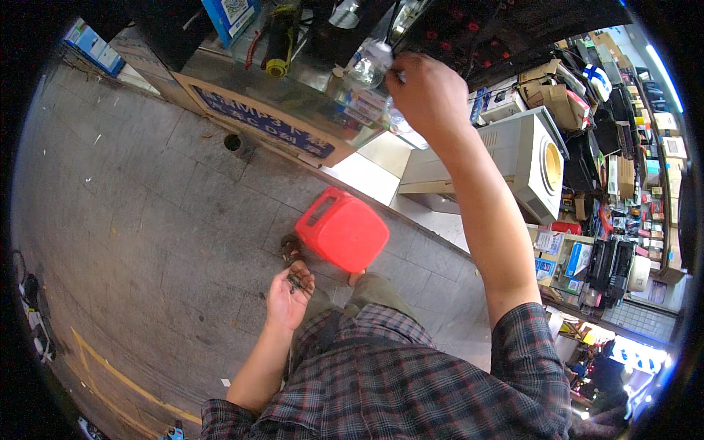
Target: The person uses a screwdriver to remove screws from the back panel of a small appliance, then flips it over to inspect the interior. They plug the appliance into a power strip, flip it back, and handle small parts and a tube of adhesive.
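My left hand (291,293) is held palm up in front of my body, its fingers curled around several small dark pieces (295,282); they are too small to name. My right hand (429,92) reaches out over the glass counter (253,84), with thumb and fingertips pinched together. Whatever lies between those fingertips cannot be made out. Just left of them is a clear, shiny plastic container or wrapping (367,67). Further left on the counter lies a dark cylinder with a yellow-green rim (277,67), beside a thin red cord (253,50).
A red plastic stool (348,233) stands on the paved ground before my feet. Right of the counter sits a bulky off-white appliance (506,158). Crowded shelves of boxes (568,103) rise at the right. A blue card (231,18) stands at the counter's back left.
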{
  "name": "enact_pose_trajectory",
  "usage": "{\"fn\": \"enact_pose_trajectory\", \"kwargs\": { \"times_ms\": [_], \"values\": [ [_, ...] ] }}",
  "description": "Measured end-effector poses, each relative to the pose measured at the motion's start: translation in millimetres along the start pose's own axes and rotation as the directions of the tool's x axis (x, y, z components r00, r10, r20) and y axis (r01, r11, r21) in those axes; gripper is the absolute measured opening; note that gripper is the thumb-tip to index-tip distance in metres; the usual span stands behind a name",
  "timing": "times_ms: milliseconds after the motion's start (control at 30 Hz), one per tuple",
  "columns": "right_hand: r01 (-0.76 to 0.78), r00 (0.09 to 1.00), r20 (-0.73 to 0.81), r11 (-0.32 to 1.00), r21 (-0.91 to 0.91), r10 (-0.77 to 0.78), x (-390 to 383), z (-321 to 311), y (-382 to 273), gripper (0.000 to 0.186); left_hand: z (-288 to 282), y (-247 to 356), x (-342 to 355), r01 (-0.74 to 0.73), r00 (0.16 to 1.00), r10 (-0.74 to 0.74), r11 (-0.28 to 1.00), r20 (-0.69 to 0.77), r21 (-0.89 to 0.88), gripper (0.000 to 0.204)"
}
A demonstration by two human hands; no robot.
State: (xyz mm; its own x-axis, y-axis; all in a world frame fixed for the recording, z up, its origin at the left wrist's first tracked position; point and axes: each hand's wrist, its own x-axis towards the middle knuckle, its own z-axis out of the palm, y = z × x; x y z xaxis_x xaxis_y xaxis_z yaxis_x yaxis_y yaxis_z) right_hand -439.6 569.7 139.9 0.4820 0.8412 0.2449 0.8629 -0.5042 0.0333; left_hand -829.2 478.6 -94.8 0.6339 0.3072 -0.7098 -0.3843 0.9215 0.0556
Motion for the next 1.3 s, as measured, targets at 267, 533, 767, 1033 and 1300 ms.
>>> {"fn": "enact_pose_trajectory", "kwargs": {
  "times_ms": [267, 533, 767, 1033, 1300],
  "values": [
    [-0.272, 0.947, 0.148, 0.462, 0.844, 0.286, -153, -58, -11, 0.024, -6, 13, -1, 0.048, 0.999, -0.048, 0.998, 0.009, 0.044, 0.032],
    [-0.783, 0.62, 0.761, -0.088, 0.616, -0.192, -309, 4, -41, 0.031, -3, 8, 9, 0.092, 0.996, -0.092, 0.991, -0.006, 0.101, 0.026],
    [-0.564, 0.495, 0.552, 0.235, 0.792, -0.671, -375, 18, -5, 0.027, -5, -30, -6, 0.145, 0.984, -0.138, 0.988, -0.115, 0.057, 0.022],
    [-0.671, 0.688, 0.724, 0.338, 0.66, -0.047, -450, 79, 28, 0.015, -3, -76, -17, 0.164, 0.978, -0.144, 0.979, -0.154, 0.123, 0.026],
    [-0.488, 0.47, 0.806, 0.867, -0.103, 0.36, -531, 152, 139, 0.062, 31, -72, 3, 0.241, 0.97, -0.235, 0.952, -0.055, 0.188, 0.03]
  ]
}}
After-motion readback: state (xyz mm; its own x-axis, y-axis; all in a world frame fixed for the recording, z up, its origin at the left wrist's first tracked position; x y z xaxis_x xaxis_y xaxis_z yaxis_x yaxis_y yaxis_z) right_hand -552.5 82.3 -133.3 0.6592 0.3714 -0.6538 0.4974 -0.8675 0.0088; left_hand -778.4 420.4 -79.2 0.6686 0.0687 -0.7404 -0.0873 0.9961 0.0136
